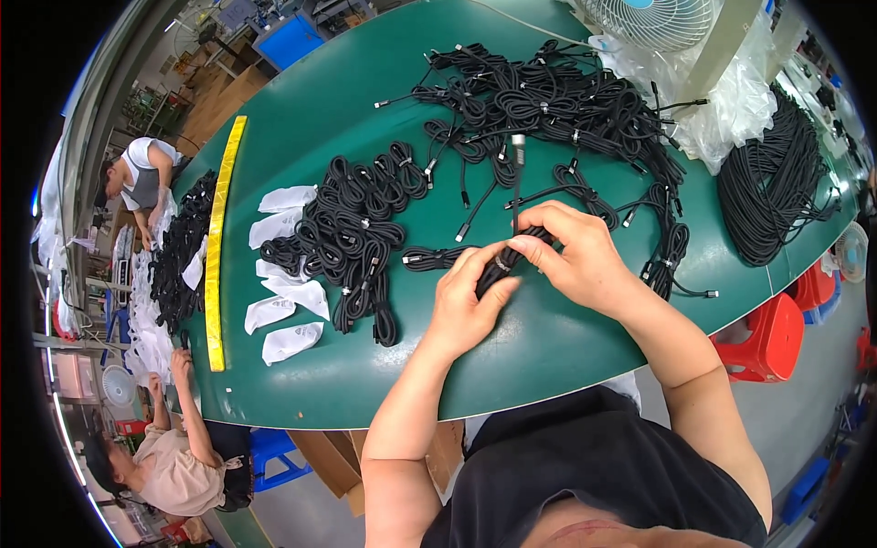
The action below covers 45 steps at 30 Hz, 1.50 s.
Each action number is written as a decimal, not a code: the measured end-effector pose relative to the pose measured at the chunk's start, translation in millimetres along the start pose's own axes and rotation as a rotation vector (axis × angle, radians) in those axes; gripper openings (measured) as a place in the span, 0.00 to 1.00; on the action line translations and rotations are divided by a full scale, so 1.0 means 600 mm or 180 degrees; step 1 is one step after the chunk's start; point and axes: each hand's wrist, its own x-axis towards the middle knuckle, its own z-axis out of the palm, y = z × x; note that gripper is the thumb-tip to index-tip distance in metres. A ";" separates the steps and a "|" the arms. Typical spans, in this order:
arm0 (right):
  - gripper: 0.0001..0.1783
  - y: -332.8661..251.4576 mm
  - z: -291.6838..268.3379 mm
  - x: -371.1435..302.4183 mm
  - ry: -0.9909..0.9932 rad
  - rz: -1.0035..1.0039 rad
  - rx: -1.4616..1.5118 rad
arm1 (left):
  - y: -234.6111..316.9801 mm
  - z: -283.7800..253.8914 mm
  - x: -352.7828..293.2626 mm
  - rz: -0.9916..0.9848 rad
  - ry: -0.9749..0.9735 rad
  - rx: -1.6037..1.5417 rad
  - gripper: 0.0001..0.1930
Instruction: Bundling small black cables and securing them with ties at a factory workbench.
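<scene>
Both my hands hold one coiled black cable (496,271) above the green table (438,384). My left hand (470,306) is closed round the lower left part of the coil, thumb along its near side. My right hand (575,251) grips the upper right part, thumb and forefinger meeting near the middle of the bundle. A free cable end with a silver plug (519,142) sticks up beyond my fingers. Just left of my hands lies a single tied cable bundle (429,259). Part of the held coil is hidden by my fingers.
Tied black cables (347,228) lie in a pile left, beside white pouches (292,342). Loose cables (548,100) spread across the far side. A large cable coil (772,183) lies right, near plastic bags (731,114) and a fan (650,16). Yellow tape (219,265) crosses the table; two people work beyond it.
</scene>
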 end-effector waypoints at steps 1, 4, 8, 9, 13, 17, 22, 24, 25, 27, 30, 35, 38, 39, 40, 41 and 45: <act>0.10 -0.001 -0.002 0.001 -0.0001 0.0003 -0.0002 | -0.001 -0.002 -0.002 -0.0001 -0.0001 -0.0004 0.19; 0.11 -0.006 -0.010 0.006 -0.0461 0.1284 0.0796 | -0.007 -0.016 -0.011 -0.0543 -0.0316 -0.0659 0.16; 0.12 0.001 -0.007 0.010 -0.0527 0.1627 0.1419 | -0.008 -0.018 -0.015 -0.0829 -0.0394 -0.1705 0.14; 0.12 0.001 -0.006 0.010 -0.0424 0.1587 0.1526 | -0.007 -0.015 -0.015 -0.1158 -0.0263 -0.2265 0.15; 0.09 0.014 0.012 0.002 0.0023 0.1135 0.2030 | -0.017 -0.010 0.000 -0.0613 0.0461 -0.4180 0.25; 0.08 0.006 0.029 -0.016 -0.0289 0.0918 0.1662 | -0.024 0.010 -0.010 -0.0918 0.0513 -0.4503 0.17; 0.09 -0.002 0.034 -0.020 0.0161 -0.0589 -0.0881 | -0.043 -0.010 -0.002 -0.0872 0.0820 -0.4197 0.12; 0.09 -0.001 0.031 -0.021 0.0681 -0.1386 -0.1271 | -0.040 -0.020 0.000 -0.0748 0.0899 -0.3503 0.12; 0.09 -0.005 0.030 -0.016 0.0672 -0.1400 -0.1271 | -0.038 -0.025 0.002 -0.0812 0.0832 -0.3551 0.12; 0.08 -0.011 0.029 -0.003 0.0773 -0.1193 -0.1562 | -0.036 -0.030 0.003 -0.0846 0.0749 -0.3658 0.12; 0.09 0.007 0.015 -0.003 0.0053 -0.0988 -0.1389 | -0.039 -0.032 0.002 -0.0879 0.0667 -0.3818 0.13; 0.08 0.000 0.019 -0.011 -0.0035 -0.0959 -0.1279 | -0.045 -0.002 -0.010 -0.0981 0.0333 -0.3280 0.12; 0.06 0.006 0.020 -0.011 -0.0262 -0.0970 -0.1305 | -0.044 0.005 -0.018 -0.1155 0.0234 -0.3236 0.14; 0.06 0.005 0.017 -0.009 -0.0343 -0.0944 -0.1354 | -0.045 0.004 -0.016 -0.1156 0.0219 -0.3244 0.14; 0.06 0.005 0.013 -0.007 -0.0425 -0.0918 -0.1399 | -0.045 0.003 -0.013 -0.1091 0.0312 -0.3263 0.14; 0.06 0.004 0.005 -0.005 -0.0420 -0.0910 -0.1402 | -0.046 0.002 -0.008 -0.1026 0.0406 -0.3278 0.14; 0.05 0.008 0.000 -0.004 -0.0509 -0.0743 -0.1405 | -0.049 -0.009 0.002 -0.0809 0.0717 -0.3632 0.12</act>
